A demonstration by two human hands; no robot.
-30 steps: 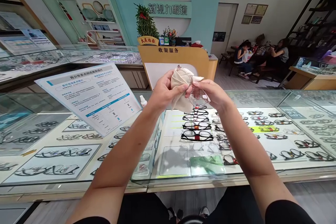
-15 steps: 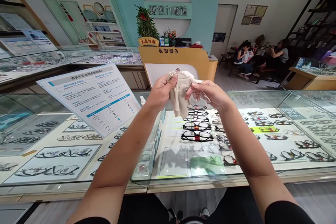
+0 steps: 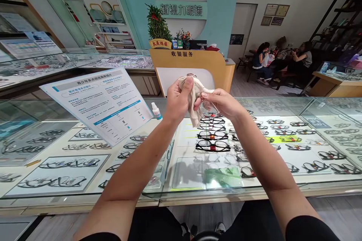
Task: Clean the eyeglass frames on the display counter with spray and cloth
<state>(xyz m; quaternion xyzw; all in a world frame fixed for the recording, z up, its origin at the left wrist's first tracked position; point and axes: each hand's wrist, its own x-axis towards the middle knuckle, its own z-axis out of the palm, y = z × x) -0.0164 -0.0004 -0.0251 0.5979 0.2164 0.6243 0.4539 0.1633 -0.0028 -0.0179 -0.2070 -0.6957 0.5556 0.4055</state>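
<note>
My left hand (image 3: 180, 98) is closed on a pale beige cloth (image 3: 194, 110) that hangs down between my hands, above the glass counter. Pinched in my right hand (image 3: 223, 101) is the right side of the cloth and part of a thin-framed pair of glasses (image 3: 208, 106). Cloth and fingers cover most of the glasses; a bit of pinkish detail shows above my left thumb and more below my right fingers. Behind my left forearm, a small white spray bottle (image 3: 155, 111) stands upright on the counter.
Rows of glasses (image 3: 212, 145) lie inside the glass display counter (image 3: 181, 192). A printed sheet (image 3: 98, 101) stands tilted at left. Beyond is a wooden reception desk (image 3: 195, 58) with a plant (image 3: 157, 24). Two people sit at the back right.
My left hand has turned and moved slightly right, closer to my right hand. The cloth is bunched more over the glasses, and the spray bottle shows more fully.
</note>
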